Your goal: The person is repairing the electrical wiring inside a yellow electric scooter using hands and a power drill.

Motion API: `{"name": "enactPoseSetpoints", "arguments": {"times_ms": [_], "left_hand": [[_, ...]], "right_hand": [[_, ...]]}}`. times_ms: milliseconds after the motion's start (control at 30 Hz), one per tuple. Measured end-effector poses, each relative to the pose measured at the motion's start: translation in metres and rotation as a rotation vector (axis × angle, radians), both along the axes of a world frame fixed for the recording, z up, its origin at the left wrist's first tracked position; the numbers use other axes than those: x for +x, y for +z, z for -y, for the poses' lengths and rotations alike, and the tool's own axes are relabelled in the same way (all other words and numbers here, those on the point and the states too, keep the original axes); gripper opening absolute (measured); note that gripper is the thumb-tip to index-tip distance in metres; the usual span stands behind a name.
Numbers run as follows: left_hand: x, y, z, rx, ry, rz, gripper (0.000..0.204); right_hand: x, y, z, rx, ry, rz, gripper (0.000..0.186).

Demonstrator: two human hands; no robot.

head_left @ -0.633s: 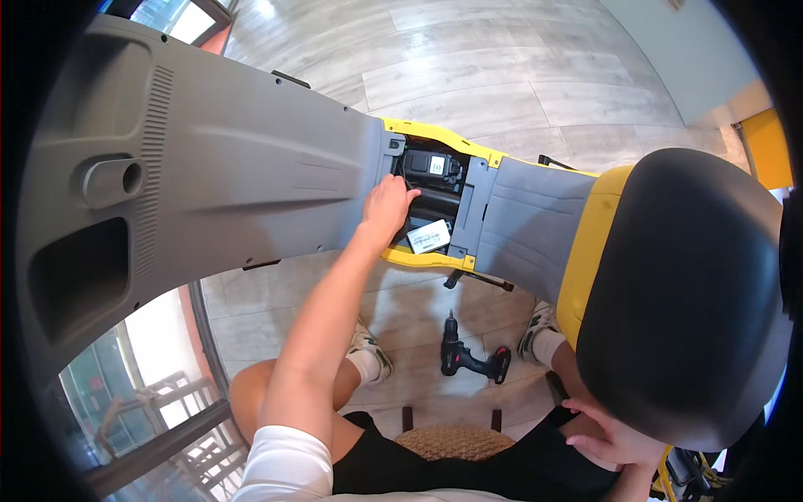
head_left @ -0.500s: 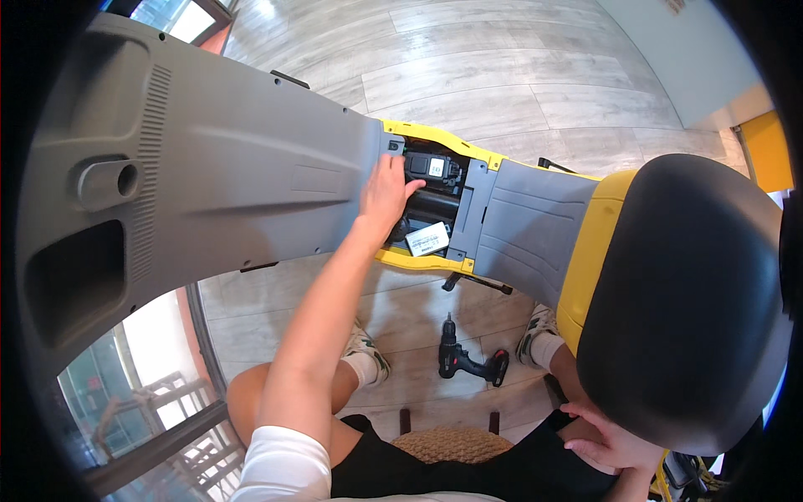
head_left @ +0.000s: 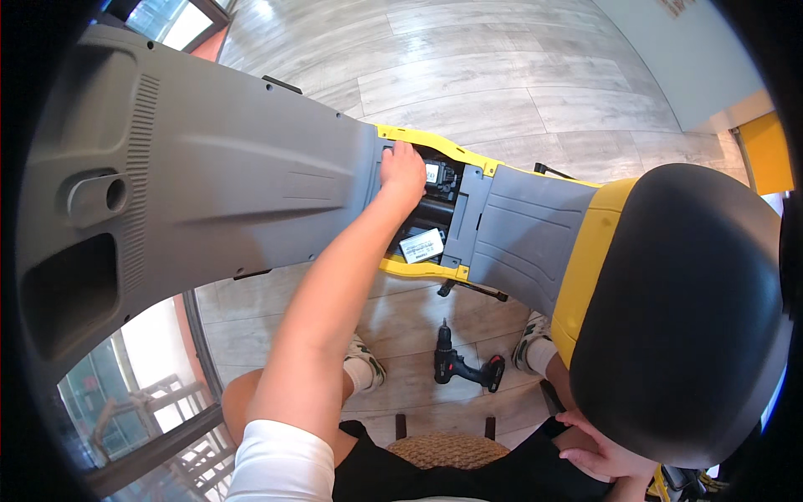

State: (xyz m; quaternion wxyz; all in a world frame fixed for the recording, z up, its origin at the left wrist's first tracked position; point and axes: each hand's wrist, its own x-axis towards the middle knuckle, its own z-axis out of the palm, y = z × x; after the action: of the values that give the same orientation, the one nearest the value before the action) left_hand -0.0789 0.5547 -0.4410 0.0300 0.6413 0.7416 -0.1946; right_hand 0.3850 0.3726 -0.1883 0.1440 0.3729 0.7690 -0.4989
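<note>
My left hand reaches over the open compartment in the floorboard of a grey and yellow scooter. Its fingers are curled down at the compartment's far left corner; whatever they grip is hidden beneath the hand. Just right of it, a black module with a white label shows partly. A white labelled box lies tilted in the near part of the compartment. Beside the black seat, my right hand rests on my right thigh, fingers stretched out and holding nothing.
A black cordless drill lies on the wooden floor between my feet. A woven stool is beneath me. Glass panes with dark frames stand at the lower left, and a pale wall at the far right.
My left hand has turned over and shifted slightly right, its fingers now curled and covering part of the black module. The whole view has shifted a little; my right hand stays on my thigh.
</note>
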Motion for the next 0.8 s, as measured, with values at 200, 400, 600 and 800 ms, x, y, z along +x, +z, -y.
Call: {"name": "enactPoseSetpoints", "arguments": {"times_ms": [200,400,600,800], "left_hand": [[-0.009,-0.001,0.004,0.226,0.083,0.398,0.06],[-0.023,-0.012,0.002,0.397,-0.002,0.674,0.029],[-0.041,-0.017,-0.004,0.757,0.085,0.777,0.02],[-0.048,-0.004,0.028,0.67,0.233,0.768,0.023]], "right_hand": [[-0.004,0.004,-0.005,0.057,0.04,-0.015,0.051],[-0.008,0.009,-0.008,0.089,0.068,-0.005,0.051],[-0.006,0.003,-0.005,0.105,0.124,-0.032,0.05],[-0.005,0.005,-0.007,-0.025,0.061,0.037,0.048]]}}
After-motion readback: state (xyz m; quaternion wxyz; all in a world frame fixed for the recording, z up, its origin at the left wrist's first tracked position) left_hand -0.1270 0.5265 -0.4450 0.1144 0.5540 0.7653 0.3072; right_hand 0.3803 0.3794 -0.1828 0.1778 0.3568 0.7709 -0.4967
